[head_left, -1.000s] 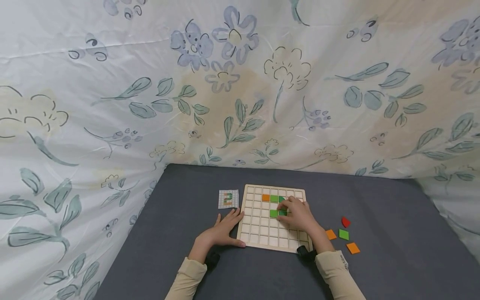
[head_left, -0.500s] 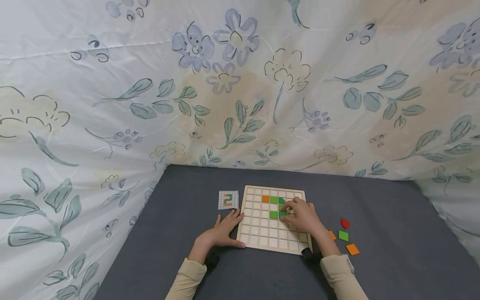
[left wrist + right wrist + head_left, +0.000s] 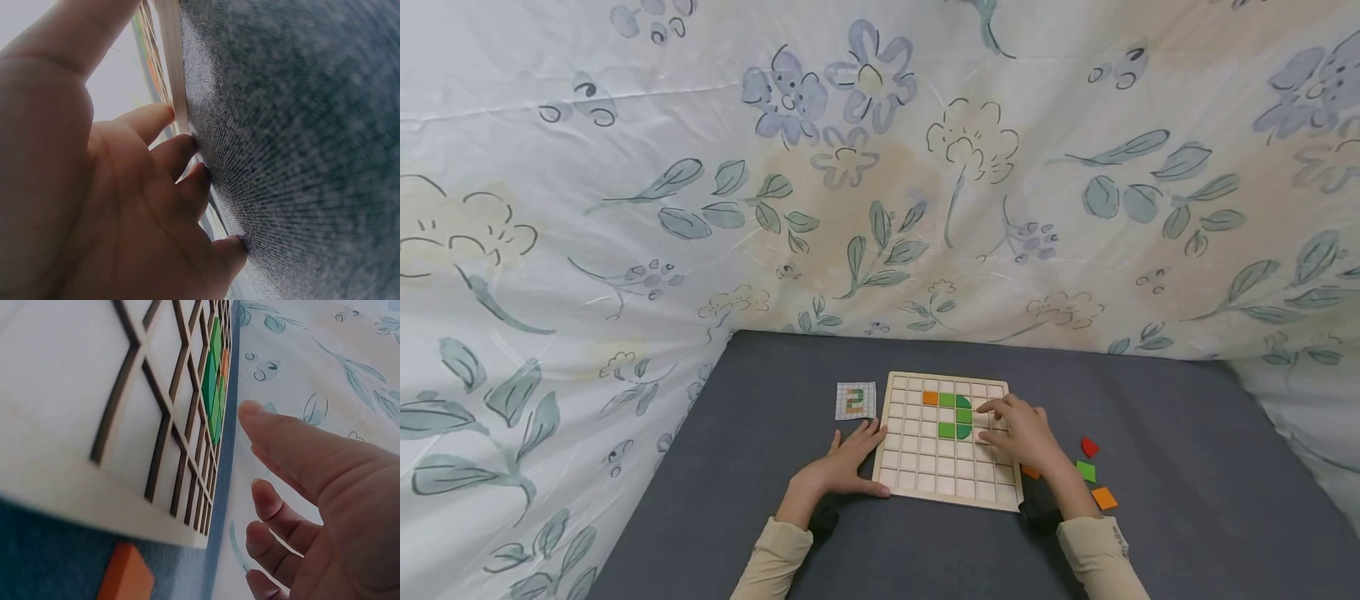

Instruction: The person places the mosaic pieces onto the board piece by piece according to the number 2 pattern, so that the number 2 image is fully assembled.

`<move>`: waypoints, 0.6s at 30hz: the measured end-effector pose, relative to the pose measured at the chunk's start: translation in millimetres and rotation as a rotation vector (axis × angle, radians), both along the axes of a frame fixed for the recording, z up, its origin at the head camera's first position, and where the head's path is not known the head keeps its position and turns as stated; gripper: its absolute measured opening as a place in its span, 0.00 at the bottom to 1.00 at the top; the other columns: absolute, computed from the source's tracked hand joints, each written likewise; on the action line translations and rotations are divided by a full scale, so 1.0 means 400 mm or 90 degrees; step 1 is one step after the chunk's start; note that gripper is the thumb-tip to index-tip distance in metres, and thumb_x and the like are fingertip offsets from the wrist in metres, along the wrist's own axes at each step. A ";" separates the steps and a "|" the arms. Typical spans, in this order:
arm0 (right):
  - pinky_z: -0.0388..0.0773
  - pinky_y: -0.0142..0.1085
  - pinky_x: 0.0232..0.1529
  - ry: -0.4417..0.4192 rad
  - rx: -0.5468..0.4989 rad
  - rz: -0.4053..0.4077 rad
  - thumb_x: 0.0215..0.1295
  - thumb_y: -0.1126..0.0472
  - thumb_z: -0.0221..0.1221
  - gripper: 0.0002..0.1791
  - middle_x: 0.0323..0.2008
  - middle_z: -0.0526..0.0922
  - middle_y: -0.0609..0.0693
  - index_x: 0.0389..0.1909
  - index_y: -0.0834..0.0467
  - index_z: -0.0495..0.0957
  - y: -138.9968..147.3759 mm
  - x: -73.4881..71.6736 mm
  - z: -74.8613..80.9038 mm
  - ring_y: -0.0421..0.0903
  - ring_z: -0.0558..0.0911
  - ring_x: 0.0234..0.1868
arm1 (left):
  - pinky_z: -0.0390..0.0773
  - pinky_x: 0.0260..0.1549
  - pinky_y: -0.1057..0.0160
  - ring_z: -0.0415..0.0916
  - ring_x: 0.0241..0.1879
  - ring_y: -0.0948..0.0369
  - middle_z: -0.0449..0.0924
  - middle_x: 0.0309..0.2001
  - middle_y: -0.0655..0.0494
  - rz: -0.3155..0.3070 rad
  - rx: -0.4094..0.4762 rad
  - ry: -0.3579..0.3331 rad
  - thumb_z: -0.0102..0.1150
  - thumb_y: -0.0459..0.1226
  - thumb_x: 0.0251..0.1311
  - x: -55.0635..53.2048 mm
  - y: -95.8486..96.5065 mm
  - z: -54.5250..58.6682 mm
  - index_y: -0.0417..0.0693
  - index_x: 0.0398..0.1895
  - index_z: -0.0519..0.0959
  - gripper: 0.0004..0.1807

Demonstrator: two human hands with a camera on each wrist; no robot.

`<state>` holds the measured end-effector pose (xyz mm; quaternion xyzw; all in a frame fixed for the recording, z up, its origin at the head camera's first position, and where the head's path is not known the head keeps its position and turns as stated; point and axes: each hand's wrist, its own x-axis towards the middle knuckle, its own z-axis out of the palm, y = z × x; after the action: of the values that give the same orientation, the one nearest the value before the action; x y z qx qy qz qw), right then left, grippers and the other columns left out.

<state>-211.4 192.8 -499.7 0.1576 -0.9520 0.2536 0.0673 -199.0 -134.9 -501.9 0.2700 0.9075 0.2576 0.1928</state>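
A wooden grid board point(image 3: 917, 462) lies on the dark tabletop. Set in its cells are an orange square tile point(image 3: 930, 398), several light green square tiles point(image 3: 946, 430) and two dark green rounded tiles point(image 3: 963, 432). My left hand point(image 3: 842, 467) rests at the board's left edge, fingers spread and touching its side; the left wrist view shows fingertips along the wooden edge point(image 3: 172, 62). Over the board's right half hovers my right hand point(image 3: 1022, 433), just right of the green tiles. Nothing sits between its thumb and fingers in the right wrist view.
Left of the board lies a small pattern card point(image 3: 855, 401). To the right are a red tile point(image 3: 1089, 447), a loose green tile point(image 3: 1086, 472) and an orange tile point(image 3: 1104, 498). Another orange tile point(image 3: 1031, 472) is partly hidden by my right arm. A floral cloth point(image 3: 880, 167) hangs behind.
My right hand has drawn off the green tiles toward the right, and its fingers have come away from them. The tiles beneath are now uncovered. My left hand stays put.
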 end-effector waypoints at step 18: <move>0.57 0.47 0.38 0.006 0.021 -0.022 0.53 0.55 0.67 0.18 0.36 0.74 0.51 0.47 0.50 0.80 0.084 0.019 0.008 0.49 0.73 0.37 | 0.32 0.64 0.34 0.34 0.73 0.48 0.39 0.74 0.45 0.002 0.002 0.005 0.66 0.54 0.48 -0.002 0.001 -0.005 0.47 0.74 0.46 0.55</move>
<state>-203.7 226.2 -496.5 0.1431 -0.9584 0.2356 0.0734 -199.7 -134.6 -503.7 0.2700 0.9083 0.2579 0.1885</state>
